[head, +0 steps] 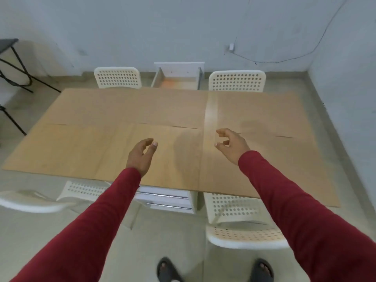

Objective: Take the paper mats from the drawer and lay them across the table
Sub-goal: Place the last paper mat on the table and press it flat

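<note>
Several tan paper mats [97,147] lie flat across the table and cover nearly all of its top; seams show between them, and a pale strip [210,112] runs front to back right of the middle. My left hand [141,154] hovers just above the near middle mat with loosely curled fingers, holding nothing. My right hand [232,144] hangs over the near right mat beside the pale strip, fingers also loosely curled and empty. An open white drawer [177,80] sticks out on the far side of the table; its floor looks bare.
White perforated chairs stand at the far left [118,77], far right [237,80], near left [81,191] and near right [238,220]. White closed drawer fronts [166,199] sit under the near edge. A black folding stand [14,64] is at the far left wall.
</note>
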